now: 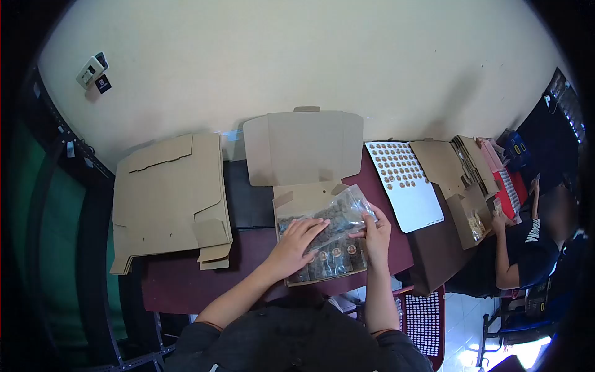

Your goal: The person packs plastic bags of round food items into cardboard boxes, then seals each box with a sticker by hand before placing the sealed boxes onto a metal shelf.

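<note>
An open cardboard box (pixel 304 124) stands in front of me, its lid raised against the wall. Inside it lie several clear packets with round orange-brown labels (pixel 336 253). Over the box is a clear plastic bag (pixel 338 217) with dark grey contents. My right hand (pixel 375 232) grips this bag at its right end, thumb and fingers closed on the plastic. My left hand (pixel 296 247) lies on the bag's left part, palm down with its fingers stretched out.
Flattened cardboard boxes (pixel 167 192) are stacked at left. A white sticker sheet (pixel 406 186) lies right of the box. Farther right, a co-worker (pixel 527 248) handles items at another open box (pixel 465 217). A dark red basket (pixel 424 322) stands below the table's edge (pixel 186 294).
</note>
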The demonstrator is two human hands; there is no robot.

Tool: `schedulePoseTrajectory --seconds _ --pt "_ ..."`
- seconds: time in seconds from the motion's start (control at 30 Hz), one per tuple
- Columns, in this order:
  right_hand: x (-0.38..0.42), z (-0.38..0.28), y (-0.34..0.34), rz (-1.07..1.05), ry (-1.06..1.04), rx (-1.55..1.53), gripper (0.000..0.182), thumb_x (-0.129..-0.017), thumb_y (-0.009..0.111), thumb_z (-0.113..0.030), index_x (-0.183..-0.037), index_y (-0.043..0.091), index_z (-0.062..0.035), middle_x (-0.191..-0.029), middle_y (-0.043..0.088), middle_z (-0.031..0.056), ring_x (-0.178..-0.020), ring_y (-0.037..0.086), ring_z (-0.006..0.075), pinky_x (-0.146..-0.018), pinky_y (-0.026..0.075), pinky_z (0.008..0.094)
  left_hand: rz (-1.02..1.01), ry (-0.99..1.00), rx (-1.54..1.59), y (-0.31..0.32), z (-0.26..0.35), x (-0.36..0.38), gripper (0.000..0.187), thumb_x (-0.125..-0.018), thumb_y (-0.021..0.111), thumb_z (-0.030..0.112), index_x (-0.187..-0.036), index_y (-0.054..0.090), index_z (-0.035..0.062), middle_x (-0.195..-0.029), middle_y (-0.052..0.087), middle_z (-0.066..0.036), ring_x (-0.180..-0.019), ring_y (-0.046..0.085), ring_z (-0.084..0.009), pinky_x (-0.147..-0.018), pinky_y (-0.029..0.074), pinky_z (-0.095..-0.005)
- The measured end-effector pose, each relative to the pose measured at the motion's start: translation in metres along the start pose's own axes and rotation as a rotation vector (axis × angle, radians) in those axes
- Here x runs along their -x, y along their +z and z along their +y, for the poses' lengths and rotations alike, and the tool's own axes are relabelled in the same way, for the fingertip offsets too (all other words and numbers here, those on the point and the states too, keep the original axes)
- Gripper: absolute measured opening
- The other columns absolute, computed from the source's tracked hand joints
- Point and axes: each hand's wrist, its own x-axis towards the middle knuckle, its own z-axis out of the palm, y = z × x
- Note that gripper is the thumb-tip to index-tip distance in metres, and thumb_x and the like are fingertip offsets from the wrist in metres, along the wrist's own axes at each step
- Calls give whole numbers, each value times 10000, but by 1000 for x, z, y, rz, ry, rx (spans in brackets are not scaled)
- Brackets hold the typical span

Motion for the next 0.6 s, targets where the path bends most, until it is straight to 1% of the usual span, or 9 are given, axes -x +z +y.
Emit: schedulePoseTrajectory --seconds 0.1,0.17,0.2,0.23,0.3,0.37,0.43,0.47,0.6 --pt "7 -4 12 103 -35 -10 429 -923 484 -190 -1325 391 -74 -1207 534 95 -722 597 93 -495 524 214 98 32 70 -1 -12 2 577 -779 610 77 -1321 418 118 -1334 413 -123 -1263 369 -300 -1045 312 -412" --pt "12 -22 15 135 -47 -186 351 -913 512 -190 -1235 492 -49 -1250 489 113 -931 567 138 -657 546 273 143 19 301 2 -12 2 500 -780 603 68 -1263 478 94 -1226 504 -137 -1169 467 -320 -1007 363 -392" --pt "8 -19 12 159 -137 -195 313 -905 546 -230 -1157 553 -43 -1262 486 98 -1054 510 143 -722 521 297 153 -70 444 4 -9 0 389 -836 586 102 -1216 509 69 -1162 557 -135 -1112 529 -273 -957 407 -367" --pt "6 -15 7 163 -134 -191 313 -905 546 -230 -1157 553 -43 -1262 486 98 -1054 510 143 -722 521 297 151 -71 450 8 -15 1 389 -836 586 102 -1216 509 69 -1162 557 -135 -1112 529 -273 -957 407 -367" --pt "0 -5 -11 90 -536 859 328 -890 581 -275 -1128 564 -49 -1279 478 86 -1142 437 133 -742 500 296 106 -268 831 20 -40 1 304 -897 548 146 -1184 525 49 -1162 569 -130 -1086 543 -204 -913 434 -332" --pt "-16 19 -25 -28 -559 815 252 -890 589 -231 -1049 580 -36 -1152 570 102 -1015 529 117 -708 493 269 59 -322 957 29 -62 -7 330 -935 504 187 -1229 475 41 -1192 544 -132 -1111 508 -171 -925 411 -301" --pt "-26 29 -22 -104 -41 104 121 -906 553 -141 -931 589 -28 -912 629 55 -800 573 95 -700 457 220 133 -312 1140 36 -76 -17 397 -941 489 196 -1301 393 59 -1260 486 -146 -1146 476 -198 -959 377 -300" --pt "-37 37 -17 -39 -119 113 87 -911 539 -112 -891 582 -40 -743 603 -4 -675 552 62 -622 442 208 210 -294 995 47 -89 -20 470 -942 480 221 -1356 308 81 -1336 406 -162 -1209 421 -232 -992 344 -319" --pt "-94 98 -39 60 -100 236 109 -906 554 -132 -877 582 -31 -705 585 -6 -565 504 57 -518 410 205 141 -480 688 109 -159 -18 562 -890 541 246 -1367 291 85 -1365 341 -232 -1268 359 -317 -1032 303 -390"
